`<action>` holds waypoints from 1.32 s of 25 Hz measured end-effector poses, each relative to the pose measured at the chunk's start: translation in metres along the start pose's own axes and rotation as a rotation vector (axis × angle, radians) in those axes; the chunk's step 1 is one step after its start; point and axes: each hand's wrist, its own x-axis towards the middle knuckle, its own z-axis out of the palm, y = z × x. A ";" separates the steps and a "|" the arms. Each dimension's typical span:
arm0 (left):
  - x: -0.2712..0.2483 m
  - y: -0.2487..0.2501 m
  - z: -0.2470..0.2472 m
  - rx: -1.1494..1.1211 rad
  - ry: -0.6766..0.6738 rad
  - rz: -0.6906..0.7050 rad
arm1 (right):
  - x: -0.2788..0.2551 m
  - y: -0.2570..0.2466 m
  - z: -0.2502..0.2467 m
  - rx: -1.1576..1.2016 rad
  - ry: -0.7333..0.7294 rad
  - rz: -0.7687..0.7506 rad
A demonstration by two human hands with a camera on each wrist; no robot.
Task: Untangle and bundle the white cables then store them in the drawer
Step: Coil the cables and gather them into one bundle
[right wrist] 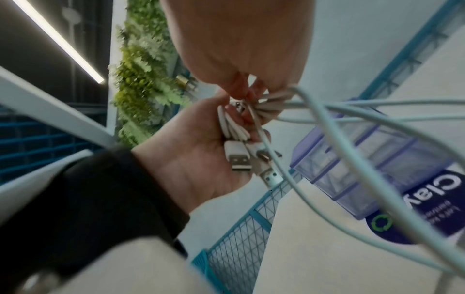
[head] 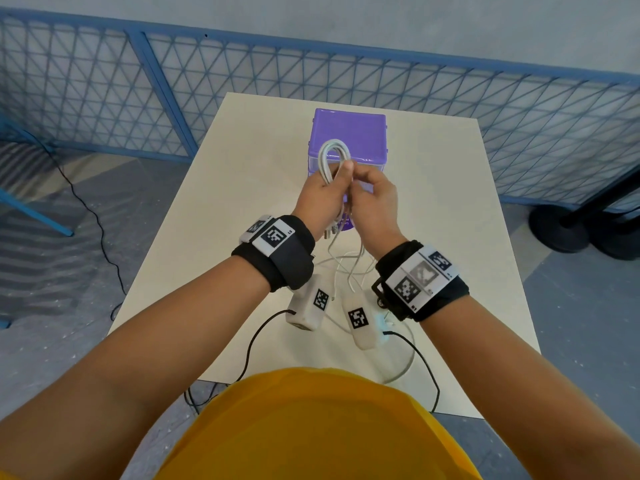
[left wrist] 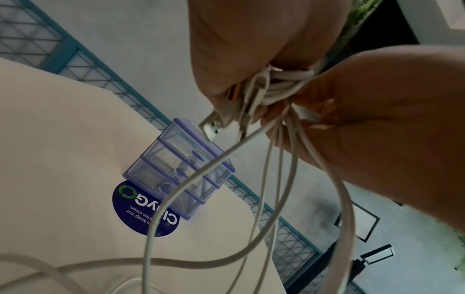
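Head view: left hand (head: 320, 199) grips coiled white cables (head: 333, 155); right hand (head: 375, 199) pinches loose strands, bundling; next, wrap the tail round

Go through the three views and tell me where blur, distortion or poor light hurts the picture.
Head view: sharp and evenly lit, though the wide lens bows the blue fence. Left wrist view: dim, the left hand soft and close, the drawer unit upside down. Right wrist view: near white cables smeared, ceiling light strip glaring.
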 end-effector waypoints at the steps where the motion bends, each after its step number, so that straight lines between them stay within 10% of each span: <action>1: 0.002 -0.001 -0.002 -0.007 0.030 -0.014 | -0.001 0.003 0.001 -0.073 -0.041 -0.042; 8: 0.004 -0.003 -0.006 -0.055 0.069 -0.093 | 0.000 0.016 -0.001 -0.005 -0.044 0.102; 22: 0.015 -0.011 -0.031 -0.132 0.174 -0.193 | -0.022 0.030 -0.012 -0.216 -0.712 0.279; 33: 0.013 -0.025 -0.057 0.853 -0.021 -0.099 | -0.006 0.027 -0.041 -0.840 -0.710 -0.213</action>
